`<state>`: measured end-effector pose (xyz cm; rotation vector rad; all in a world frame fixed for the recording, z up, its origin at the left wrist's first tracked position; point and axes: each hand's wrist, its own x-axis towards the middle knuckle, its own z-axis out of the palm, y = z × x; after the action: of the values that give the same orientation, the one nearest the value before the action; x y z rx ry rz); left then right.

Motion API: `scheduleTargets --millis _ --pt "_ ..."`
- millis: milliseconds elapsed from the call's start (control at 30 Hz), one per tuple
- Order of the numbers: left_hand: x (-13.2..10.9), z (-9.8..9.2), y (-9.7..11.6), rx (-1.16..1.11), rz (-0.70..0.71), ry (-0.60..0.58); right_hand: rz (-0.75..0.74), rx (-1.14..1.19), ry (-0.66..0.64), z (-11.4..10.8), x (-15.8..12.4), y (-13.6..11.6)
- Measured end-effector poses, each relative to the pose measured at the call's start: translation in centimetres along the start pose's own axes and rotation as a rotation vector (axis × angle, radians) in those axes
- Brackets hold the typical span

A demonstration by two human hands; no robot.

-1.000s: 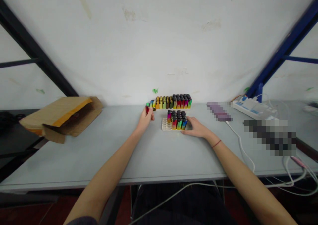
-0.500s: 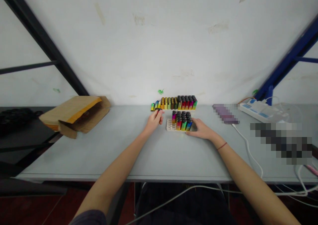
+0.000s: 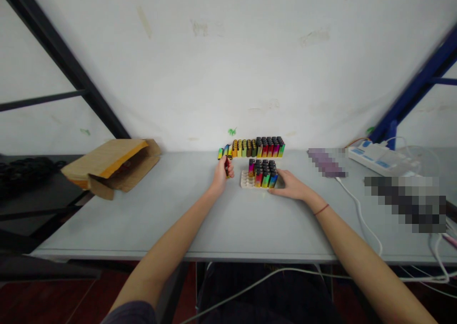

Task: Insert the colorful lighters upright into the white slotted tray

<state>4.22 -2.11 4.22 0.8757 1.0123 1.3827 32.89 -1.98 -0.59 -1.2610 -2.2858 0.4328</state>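
My left hand [image 3: 222, 174] is closed around a red lighter [image 3: 226, 165], held upright just left of a white tray [image 3: 245, 181]. That tray holds several multicoloured lighters [image 3: 264, 173] standing upright, with empty slots at its left end. My right hand [image 3: 291, 187] lies against the tray's right side, fingers touching it. A long row of more lighters [image 3: 255, 148] stands behind the tray near the wall, with one or two loose lighters at its left end.
A grey table [image 3: 200, 219] carries an open cardboard box [image 3: 114, 166] at the left. At the right are a white power strip [image 3: 378, 157], white cables [image 3: 357, 209] and blurred-out items. Dark and blue frame bars rise on both sides.
My left hand took a lighter from the left end of the back row and brought it right, toward the tray. My right hand stayed on the tray. The view shifted slightly.
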Motion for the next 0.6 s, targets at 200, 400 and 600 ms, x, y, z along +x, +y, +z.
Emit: scheduleTargets --millis 200,400,600 --pt "-0.4 0.1 0.4 -0.029 -0.09 0.018 -0.003 0.004 -0.005 -0.2 0.0 -0.2" --pt "-0.5 0.1 -0.5 -0.004 -0.102 0.035 -0.003 -0.011 -0.015 -0.2 0.0 -0.2" --pt "-0.7 0.1 -0.8 -0.025 -0.116 0.13 0.003 -0.005 -0.022 -0.3 0.0 -0.1"
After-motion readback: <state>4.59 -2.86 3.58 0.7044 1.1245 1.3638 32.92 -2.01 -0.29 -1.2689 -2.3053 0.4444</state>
